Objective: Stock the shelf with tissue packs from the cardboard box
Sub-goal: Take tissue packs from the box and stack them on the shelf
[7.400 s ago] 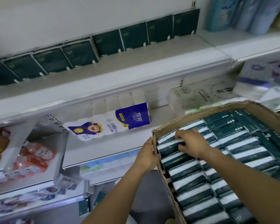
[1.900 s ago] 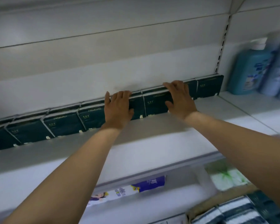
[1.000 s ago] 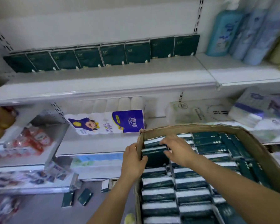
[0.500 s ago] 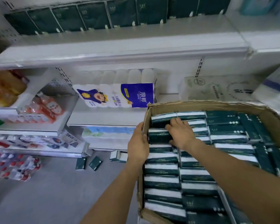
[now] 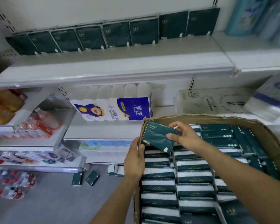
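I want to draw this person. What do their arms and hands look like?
No gloves on the left hand or the right hand, and no ring or watch shows. Both arms are bare, with no sleeves anywhere in the picture.

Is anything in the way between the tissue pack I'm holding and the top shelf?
Nothing visible does. The left hand and right hand hold the tissue pack above the cardboard box, and the shelf shows open space in front of the row of packs.
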